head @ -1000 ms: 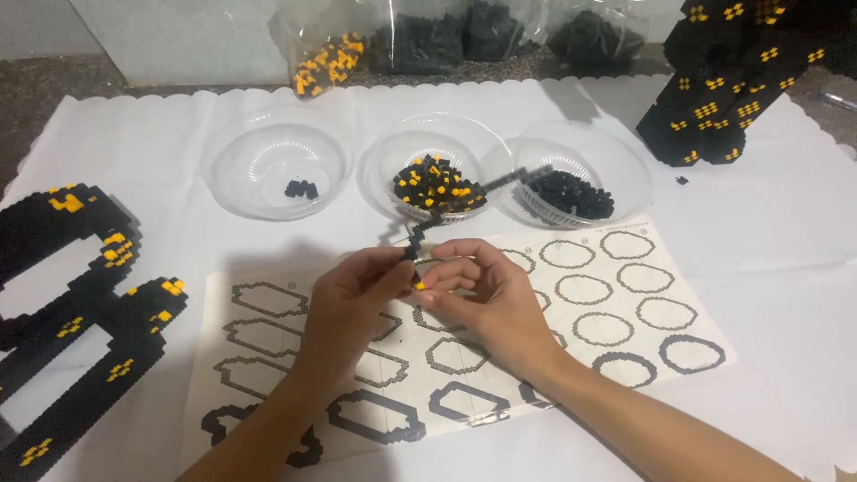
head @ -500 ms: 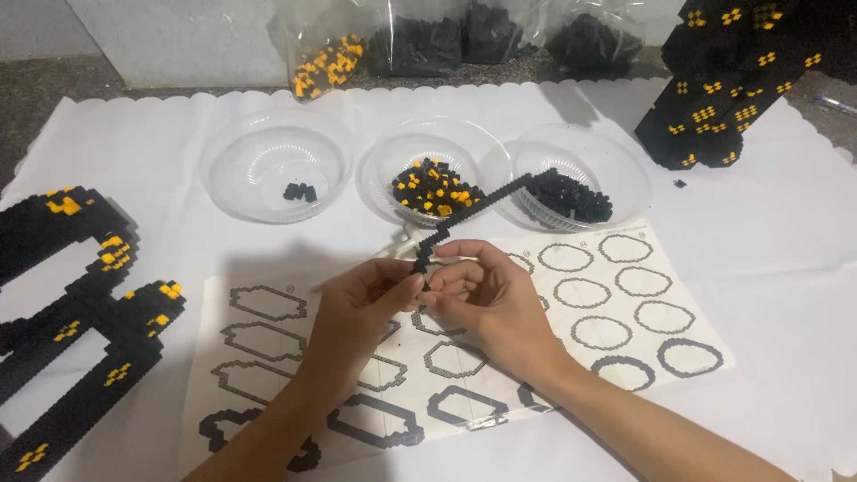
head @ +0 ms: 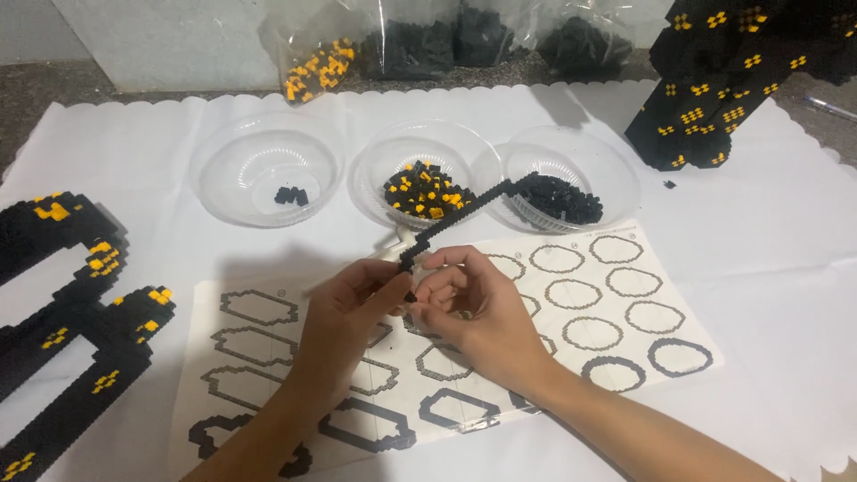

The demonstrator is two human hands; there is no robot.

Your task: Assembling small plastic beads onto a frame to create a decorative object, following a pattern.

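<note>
- the left hand (head: 344,308) and the right hand (head: 478,308) are meeting over the middle of the table, fingertips nearly touching, both pinching narrow around the low end of a thin black brick strip (head: 455,216).
- the strip's long axis is running up and away to the right, from the fingers toward the bowls; its far end is hanging over the gap between the middle bowl (head: 420,183) and the right bowl (head: 571,187), above them rather than resting in them, as far as can be told.
- both hands are sitting at the near end of the strip; the left thumb and forefinger are gripping just above the bottom, and the right fingers are curling in beside a tiny black piece (head: 410,295) at the strip's foot. whether that piece is already attached cannot be told.
- the pattern sheet (head: 625,312), printed with ring outlines, is lying flat right under the hands on a white scalloped cloth (head: 777,268).
- the left bowl (head: 266,174) is holding only a few black bricks; the middle one is holding black and orange ones, the right one black.
- black and orange built sections (head: 71,303) are lying well off to the left, another built piece (head: 714,80) is standing at the far right, and bags of bricks (head: 420,40) are lining the back edge.
</note>
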